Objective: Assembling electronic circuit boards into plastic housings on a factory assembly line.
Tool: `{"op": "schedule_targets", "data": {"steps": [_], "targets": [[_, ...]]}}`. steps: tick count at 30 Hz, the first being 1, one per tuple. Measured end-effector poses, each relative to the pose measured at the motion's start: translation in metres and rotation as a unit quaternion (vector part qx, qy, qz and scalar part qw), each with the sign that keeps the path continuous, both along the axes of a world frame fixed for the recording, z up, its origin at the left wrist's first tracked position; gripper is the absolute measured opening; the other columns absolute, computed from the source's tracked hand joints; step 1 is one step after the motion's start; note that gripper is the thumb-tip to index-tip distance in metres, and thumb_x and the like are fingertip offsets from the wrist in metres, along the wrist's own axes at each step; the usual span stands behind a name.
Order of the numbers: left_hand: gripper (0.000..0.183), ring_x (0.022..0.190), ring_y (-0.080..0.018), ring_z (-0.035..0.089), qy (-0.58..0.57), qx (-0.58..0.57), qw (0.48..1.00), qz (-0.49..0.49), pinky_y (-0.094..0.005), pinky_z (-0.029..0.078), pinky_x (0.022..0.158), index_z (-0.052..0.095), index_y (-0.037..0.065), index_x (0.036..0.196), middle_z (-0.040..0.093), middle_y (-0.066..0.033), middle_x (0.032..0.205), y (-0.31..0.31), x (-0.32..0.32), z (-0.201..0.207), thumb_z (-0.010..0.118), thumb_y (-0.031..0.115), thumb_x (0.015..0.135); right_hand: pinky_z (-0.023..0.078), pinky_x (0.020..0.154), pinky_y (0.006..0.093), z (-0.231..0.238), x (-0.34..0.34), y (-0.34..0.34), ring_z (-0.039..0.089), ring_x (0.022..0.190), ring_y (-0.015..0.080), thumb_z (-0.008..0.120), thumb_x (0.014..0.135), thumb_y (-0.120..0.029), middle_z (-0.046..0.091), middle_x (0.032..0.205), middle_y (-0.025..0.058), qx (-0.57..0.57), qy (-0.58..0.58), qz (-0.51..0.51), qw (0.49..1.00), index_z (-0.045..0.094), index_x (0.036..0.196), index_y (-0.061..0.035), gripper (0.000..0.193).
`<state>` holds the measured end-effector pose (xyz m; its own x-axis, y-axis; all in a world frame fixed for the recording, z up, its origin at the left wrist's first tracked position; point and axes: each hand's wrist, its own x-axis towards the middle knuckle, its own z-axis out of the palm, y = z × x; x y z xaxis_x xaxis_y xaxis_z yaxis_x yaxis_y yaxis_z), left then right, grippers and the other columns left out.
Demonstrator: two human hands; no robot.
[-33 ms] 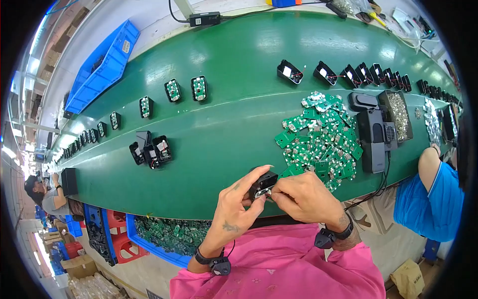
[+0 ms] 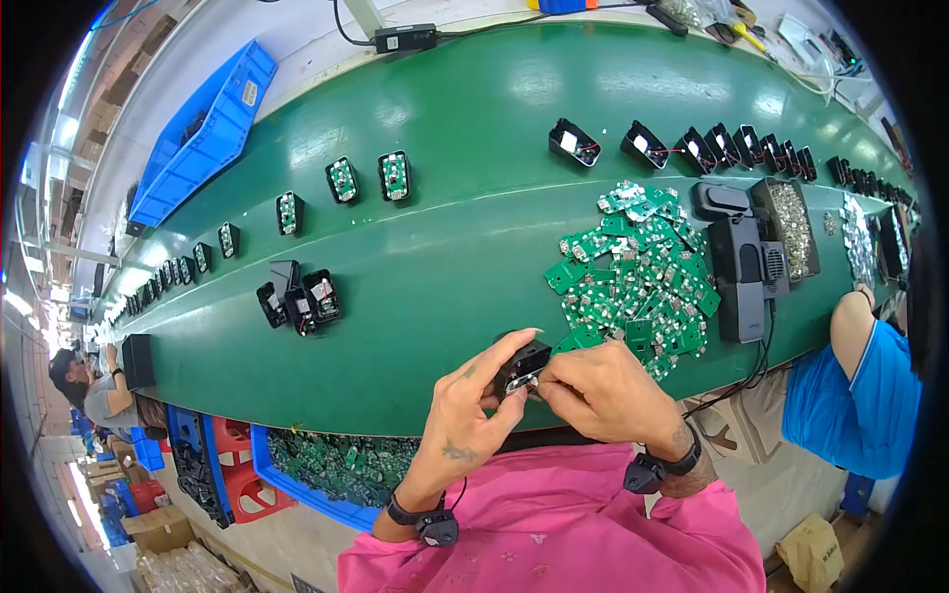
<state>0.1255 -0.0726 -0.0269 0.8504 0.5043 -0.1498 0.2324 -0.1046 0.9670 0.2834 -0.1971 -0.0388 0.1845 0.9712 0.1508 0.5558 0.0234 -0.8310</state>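
Note:
My left hand (image 2: pixel 469 403) grips a small black plastic housing (image 2: pixel 527 363) tilted over the bench's near edge, its open side partly showing. At the housing's lower right rim, my right hand (image 2: pixel 611 391) is closed in a pinch. A small pale and reddish bit shows by those fingertips, too small to name; the fingers hide the rest. Just beyond my right hand spreads a heap of green circuit boards (image 2: pixel 643 277). To the left, a cluster of black housings (image 2: pixel 300 298) with pale parts inside lies on the green bench (image 2: pixel 435 267).
Housings with boards (image 2: pixel 394 176) line the far left; open housings with red wires (image 2: pixel 647 146) line the far right. A black device (image 2: pixel 739 272) and a tray of small metal parts (image 2: pixel 788 222) flank the heap. Co-workers sit left and right. A blue bin (image 2: pixel 213 128) stands far left.

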Motion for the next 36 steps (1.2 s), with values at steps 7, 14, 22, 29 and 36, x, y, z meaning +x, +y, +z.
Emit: {"op": "schedule_targets", "data": {"steps": [7,14,22,29,36], "targets": [[0.052,0.087,-0.0165,0.068,0.016,0.137,0.989,0.061,-0.0297,0.056,0.065,0.057,0.006,0.134,0.066,-0.0147,0.113,-0.015,0.002,-0.014,0.062,-0.007,0.084,0.047,0.050,0.0450,-0.014,-0.020,0.005,0.063,0.060,0.0359,0.062,0.087,-0.008,0.062,0.067,0.0151,0.011,-0.047,-0.076,0.996,0.055,0.081,-0.0017,0.011],[0.055,0.092,-0.0179,0.070,-0.013,-0.083,0.985,0.150,-0.0265,0.058,0.068,0.049,0.007,0.142,0.064,-0.0157,0.115,-0.010,0.003,-0.017,0.062,-0.004,0.090,0.049,0.054,0.0294,-0.021,-0.026,-0.001,0.062,0.058,0.0156,0.065,0.094,-0.008,0.066,0.073,0.0103,-0.041,0.061,-0.231,0.970,0.061,0.101,0.0026,0.014],[0.065,0.103,-0.0222,0.069,-0.050,-0.182,0.981,0.042,-0.0326,0.062,0.085,0.043,0.001,0.142,0.054,-0.0156,0.131,0.006,-0.018,-0.020,0.062,-0.017,0.083,0.046,0.052,0.0208,-0.037,-0.036,-0.003,0.059,0.060,0.0059,0.069,0.090,0.001,0.066,0.079,0.0040,-0.021,0.351,-0.186,0.917,0.065,0.095,0.0045,0.008],[0.062,0.095,-0.0197,0.070,-0.081,-0.141,0.984,0.074,-0.0298,0.062,0.081,0.048,0.003,0.142,0.058,-0.0153,0.129,0.003,-0.019,-0.020,0.058,-0.017,0.083,0.046,0.047,0.0227,-0.032,-0.049,0.002,0.058,0.054,0.0091,0.065,0.093,-0.004,0.065,0.072,0.0058,0.004,0.456,-0.186,0.871,0.067,0.089,0.0048,0.010],[0.052,0.096,-0.0157,0.069,-0.077,-0.041,0.992,0.088,-0.0254,0.060,0.074,0.060,0.005,0.132,0.063,-0.0123,0.126,0.002,-0.018,-0.023,0.062,-0.012,0.083,0.034,0.041,0.0223,-0.029,-0.030,0.003,0.049,0.047,0.0054,0.061,0.099,-0.017,0.059,0.059,0.0009,-0.101,0.441,-0.101,0.886,0.059,0.072,-0.0027,0.031]]}}
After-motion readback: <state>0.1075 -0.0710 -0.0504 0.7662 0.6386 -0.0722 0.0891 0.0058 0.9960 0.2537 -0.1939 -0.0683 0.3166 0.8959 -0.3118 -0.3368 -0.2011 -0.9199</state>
